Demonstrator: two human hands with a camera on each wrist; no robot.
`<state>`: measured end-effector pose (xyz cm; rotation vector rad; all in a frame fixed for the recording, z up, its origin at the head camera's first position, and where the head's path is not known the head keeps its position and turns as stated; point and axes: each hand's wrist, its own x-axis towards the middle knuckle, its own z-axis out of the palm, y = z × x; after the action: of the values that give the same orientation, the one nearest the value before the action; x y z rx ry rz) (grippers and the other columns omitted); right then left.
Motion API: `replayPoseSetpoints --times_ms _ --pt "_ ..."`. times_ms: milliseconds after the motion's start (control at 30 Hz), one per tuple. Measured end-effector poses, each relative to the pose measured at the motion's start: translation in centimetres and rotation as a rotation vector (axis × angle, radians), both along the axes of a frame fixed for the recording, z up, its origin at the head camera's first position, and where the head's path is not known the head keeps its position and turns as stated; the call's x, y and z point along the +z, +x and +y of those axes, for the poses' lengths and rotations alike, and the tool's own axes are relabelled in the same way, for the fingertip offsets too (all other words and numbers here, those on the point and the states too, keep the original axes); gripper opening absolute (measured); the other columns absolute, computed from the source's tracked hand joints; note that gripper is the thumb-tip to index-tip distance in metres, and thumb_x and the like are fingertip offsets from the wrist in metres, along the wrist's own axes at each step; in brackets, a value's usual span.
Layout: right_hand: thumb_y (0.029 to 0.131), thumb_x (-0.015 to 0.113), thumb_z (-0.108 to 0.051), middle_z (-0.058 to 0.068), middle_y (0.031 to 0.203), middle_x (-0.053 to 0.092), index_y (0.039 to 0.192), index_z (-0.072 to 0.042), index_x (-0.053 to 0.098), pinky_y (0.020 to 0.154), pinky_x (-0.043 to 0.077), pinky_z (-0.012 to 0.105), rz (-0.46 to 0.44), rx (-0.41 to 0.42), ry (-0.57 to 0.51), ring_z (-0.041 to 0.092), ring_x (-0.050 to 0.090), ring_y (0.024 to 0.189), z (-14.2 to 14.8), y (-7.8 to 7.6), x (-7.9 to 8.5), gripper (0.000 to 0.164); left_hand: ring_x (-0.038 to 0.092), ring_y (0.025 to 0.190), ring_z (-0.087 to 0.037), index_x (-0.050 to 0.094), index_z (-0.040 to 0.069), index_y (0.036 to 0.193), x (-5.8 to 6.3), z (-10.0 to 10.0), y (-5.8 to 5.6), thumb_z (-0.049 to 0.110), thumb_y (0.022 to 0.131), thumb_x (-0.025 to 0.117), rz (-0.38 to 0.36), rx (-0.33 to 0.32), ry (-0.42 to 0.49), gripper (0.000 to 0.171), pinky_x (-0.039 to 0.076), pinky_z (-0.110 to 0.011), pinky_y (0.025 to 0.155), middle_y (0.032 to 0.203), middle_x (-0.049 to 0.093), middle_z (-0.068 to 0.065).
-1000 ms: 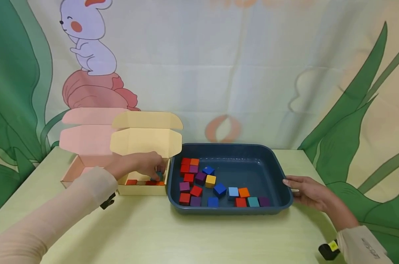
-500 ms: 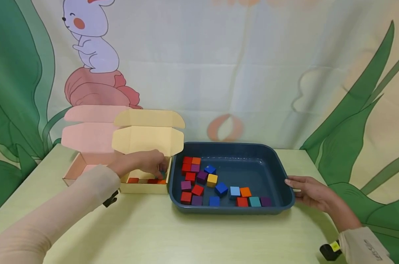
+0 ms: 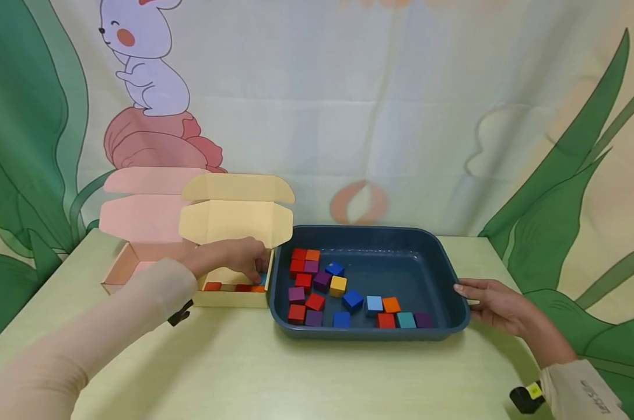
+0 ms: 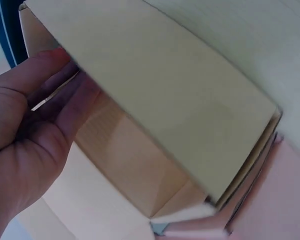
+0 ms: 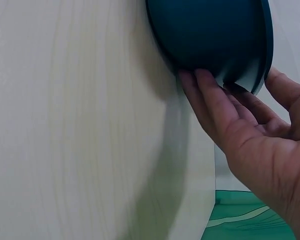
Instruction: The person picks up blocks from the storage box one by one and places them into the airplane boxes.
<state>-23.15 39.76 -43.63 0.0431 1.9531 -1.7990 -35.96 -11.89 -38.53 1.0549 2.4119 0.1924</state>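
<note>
Nearest to us is a broad strip of bare table (image 3: 317,379), giving open room in front of the tray (image 3: 364,333) and the yellow box (image 3: 230,299). The tray's long axis runs left to right, its open side up. Loose cubes lie along its left side and front; beyond the yellow cube (image 3: 338,286), bare floor extends towards the back right corner.

At the tray's right end, near the table edge, we grip the rim with the right hand (image 3: 497,306): thumb over the rim, fingers against the outer wall from below.

The yellow box sits just beside the tray's left wall, also longer from left to right. Inside its front wall, a row of cubes (image 3: 243,287) runs parallel to that wall. Behind the right end of this row, near the right wall, is the blue cube (image 3: 263,277); part of it is hidden, and its sides show no longer axis. Our left hand (image 3: 245,256) reaches over the box from the left, fingers bent down to this cube. We cannot tell whether they pinch it or only touch it. Box floor shows to the left of the fingers.

The pink box (image 3: 154,249) stands further left, partly behind our forearm. Beyond, the yellow lid (image 3: 238,219) stands raised, overlapping the pink lid (image 3: 143,217) in view. The printed backdrop (image 3: 296,116) hangs behind the table's far edge.
</note>
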Motion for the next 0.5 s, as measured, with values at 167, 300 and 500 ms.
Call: replayPoseSetpoints --times_ms 167,300,500 --pt "0.109 0.049 -0.025 0.037 0.158 0.016 0.156 0.012 -0.002 0.097 0.054 0.031 -0.001 0.024 -0.013 0.014 0.066 0.11 -0.2 -0.1 0.0 0.079 0.068 0.072 -0.014 0.076 0.001 0.1 0.8 0.2 0.0 0.011 0.086 0.082 -0.053 0.049 -0.092 0.018 0.06 -0.029 0.073 0.086 0.073 -0.004" --pt "0.11 0.047 -0.025 0.038 0.16 0.008 0.156 0.012 -0.004 0.098 0.053 0.031 -0.007 0.027 -0.007 0.011 0.066 0.111 -0.1 0.0 0.0 0.078 0.068 0.072 -0.014 0.076 0.002 0.101 1.3 0.1 -0.1 0.01 0.085 0.082 -0.049 0.045 -0.09 0.019 0.06 -0.028 0.072 0.086 0.073 -0.003" --pt "0.11 0.047 -0.024 0.039 0.16 0.007 0.156 0.011 -0.005 0.099 0.053 0.032 -0.005 0.024 -0.025 0.012 0.065 0.112 -0.2 0.1 -0.1 0.078 0.065 0.08 -0.009 0.078 0.002 0.099 1.4 -0.1 0.1 0.011 0.083 0.082 -0.019 -0.003 -0.052 0.019 0.057 -0.027 0.08 0.088 0.075 -0.003"
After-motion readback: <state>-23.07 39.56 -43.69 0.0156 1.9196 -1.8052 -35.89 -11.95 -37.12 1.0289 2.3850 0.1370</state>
